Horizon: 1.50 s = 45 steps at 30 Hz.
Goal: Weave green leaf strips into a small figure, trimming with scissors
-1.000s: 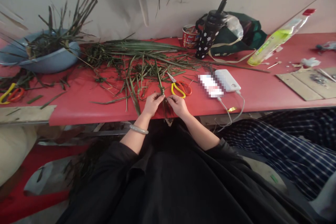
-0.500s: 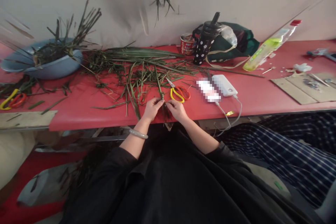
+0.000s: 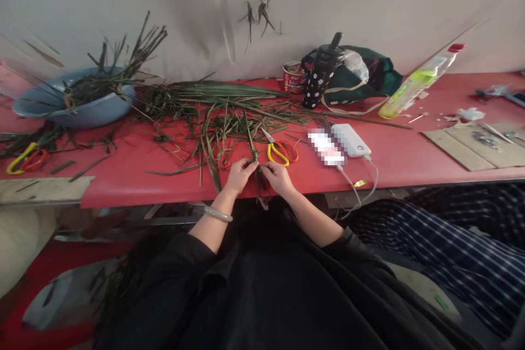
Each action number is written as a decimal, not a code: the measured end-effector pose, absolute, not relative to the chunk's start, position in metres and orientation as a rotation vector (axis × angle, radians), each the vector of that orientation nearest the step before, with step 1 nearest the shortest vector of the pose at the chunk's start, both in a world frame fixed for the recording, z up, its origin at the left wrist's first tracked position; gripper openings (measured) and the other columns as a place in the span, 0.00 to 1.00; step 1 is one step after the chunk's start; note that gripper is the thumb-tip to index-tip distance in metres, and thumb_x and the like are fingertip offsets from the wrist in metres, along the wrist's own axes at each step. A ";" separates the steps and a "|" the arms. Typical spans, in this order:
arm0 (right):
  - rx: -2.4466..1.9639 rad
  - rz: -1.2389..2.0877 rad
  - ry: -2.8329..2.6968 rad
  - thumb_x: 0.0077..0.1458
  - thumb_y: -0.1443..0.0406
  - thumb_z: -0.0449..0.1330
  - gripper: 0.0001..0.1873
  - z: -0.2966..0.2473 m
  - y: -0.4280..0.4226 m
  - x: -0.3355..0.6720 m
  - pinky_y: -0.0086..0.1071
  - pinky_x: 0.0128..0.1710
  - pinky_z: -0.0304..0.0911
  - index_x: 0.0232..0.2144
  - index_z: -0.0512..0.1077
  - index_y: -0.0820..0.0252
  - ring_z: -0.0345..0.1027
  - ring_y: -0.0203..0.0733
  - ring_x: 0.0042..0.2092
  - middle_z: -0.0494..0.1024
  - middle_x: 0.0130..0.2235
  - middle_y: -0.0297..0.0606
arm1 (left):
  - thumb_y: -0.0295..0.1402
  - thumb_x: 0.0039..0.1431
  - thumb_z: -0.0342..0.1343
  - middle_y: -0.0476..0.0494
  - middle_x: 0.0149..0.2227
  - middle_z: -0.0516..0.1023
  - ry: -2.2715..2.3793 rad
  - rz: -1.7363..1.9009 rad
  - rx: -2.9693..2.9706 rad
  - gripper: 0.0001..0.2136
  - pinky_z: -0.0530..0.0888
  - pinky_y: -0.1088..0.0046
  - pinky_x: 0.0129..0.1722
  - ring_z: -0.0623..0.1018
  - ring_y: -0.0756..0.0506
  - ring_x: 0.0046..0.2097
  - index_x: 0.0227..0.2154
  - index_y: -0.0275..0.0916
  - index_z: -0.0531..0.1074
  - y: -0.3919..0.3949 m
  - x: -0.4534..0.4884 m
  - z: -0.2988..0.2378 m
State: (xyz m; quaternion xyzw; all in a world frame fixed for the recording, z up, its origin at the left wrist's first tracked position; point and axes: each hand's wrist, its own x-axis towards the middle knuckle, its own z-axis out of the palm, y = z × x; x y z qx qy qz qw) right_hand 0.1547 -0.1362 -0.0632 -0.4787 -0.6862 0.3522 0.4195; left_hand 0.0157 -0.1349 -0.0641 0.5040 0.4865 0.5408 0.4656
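My left hand (image 3: 240, 175) pinches a small bundle of knotted green leaf strips (image 3: 255, 155) at the table's front edge. Close beside it, my right hand (image 3: 278, 176) is closed in a pinch at the same bundle, on the loose strip ends that hang down between the hands. Which strip the right fingers hold is too small to make out. Just beyond my right hand lie scissors (image 3: 283, 152) with yellow and red handles. Cut leaf pieces (image 3: 223, 134) are scattered past my hands, and a heap of long leaves (image 3: 221, 89) lies behind them.
A blue basin (image 3: 92, 109) of stalks stands left, near a second pair of scissors (image 3: 28, 158). To the right are a black tumbler (image 3: 320, 79), a leaning bottle (image 3: 418, 87), a white power bank (image 3: 351, 140) with cables and a cardboard sheet (image 3: 463, 147). Plaid cloth (image 3: 463, 240) shows at right.
The camera has tilted up slightly, so the scene sits lower and more shows above the wall. My hands keep nearly the same pose at the leaf bundle.
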 end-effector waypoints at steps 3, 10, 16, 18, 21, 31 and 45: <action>-1.198 0.873 -1.723 0.51 0.60 0.51 0.13 -0.065 -0.136 0.155 0.26 0.24 0.56 0.26 0.69 0.62 0.60 0.33 0.24 0.68 0.22 0.32 | 0.39 0.42 0.58 0.49 0.25 0.72 1.197 1.327 1.230 0.12 0.65 0.74 0.34 0.69 0.51 0.29 0.25 0.35 0.72 -0.135 0.016 -0.065; -1.195 0.861 -1.723 0.51 0.59 0.51 0.13 -0.066 -0.136 0.154 0.26 0.25 0.56 0.26 0.70 0.61 0.60 0.33 0.24 0.69 0.22 0.32 | 0.40 0.42 0.58 0.49 0.25 0.72 1.173 1.330 1.234 0.12 0.66 0.74 0.33 0.69 0.51 0.29 0.25 0.34 0.72 -0.135 0.016 -0.065; -1.195 0.861 -1.728 0.51 0.60 0.51 0.13 -0.066 -0.135 0.154 0.26 0.25 0.56 0.26 0.70 0.62 0.60 0.33 0.24 0.68 0.22 0.32 | 0.40 0.43 0.58 0.49 0.24 0.72 1.153 1.334 1.216 0.12 0.66 0.74 0.33 0.69 0.51 0.29 0.25 0.35 0.72 -0.135 0.016 -0.066; -1.198 0.861 -1.727 0.51 0.59 0.50 0.13 -0.066 -0.135 0.154 0.26 0.24 0.55 0.26 0.70 0.62 0.60 0.33 0.24 0.68 0.21 0.32 | 0.40 0.43 0.58 0.49 0.25 0.72 1.141 1.336 1.199 0.12 0.66 0.74 0.33 0.69 0.51 0.29 0.25 0.35 0.72 -0.135 0.016 -0.065; -1.200 0.867 -1.724 0.51 0.59 0.50 0.13 -0.065 -0.136 0.154 0.26 0.24 0.56 0.26 0.70 0.62 0.60 0.33 0.24 0.68 0.21 0.32 | 0.39 0.42 0.58 0.49 0.25 0.72 1.145 1.337 1.192 0.12 0.65 0.74 0.34 0.69 0.51 0.29 0.25 0.35 0.72 -0.135 0.016 -0.065; -1.214 0.857 -1.733 0.50 0.59 0.50 0.13 -0.064 -0.136 0.154 0.26 0.24 0.56 0.25 0.69 0.61 0.60 0.33 0.24 0.68 0.21 0.32 | 0.39 0.43 0.57 0.50 0.24 0.71 1.144 1.337 1.224 0.11 0.64 0.75 0.32 0.68 0.52 0.28 0.24 0.35 0.71 -0.137 0.016 -0.063; -1.216 0.839 -1.753 0.51 0.60 0.51 0.12 -0.063 -0.136 0.154 0.27 0.26 0.55 0.27 0.70 0.62 0.60 0.34 0.25 0.69 0.23 0.33 | 0.39 0.44 0.57 0.50 0.25 0.72 1.144 1.332 1.248 0.11 0.64 0.75 0.32 0.68 0.52 0.29 0.25 0.35 0.71 -0.138 0.016 -0.060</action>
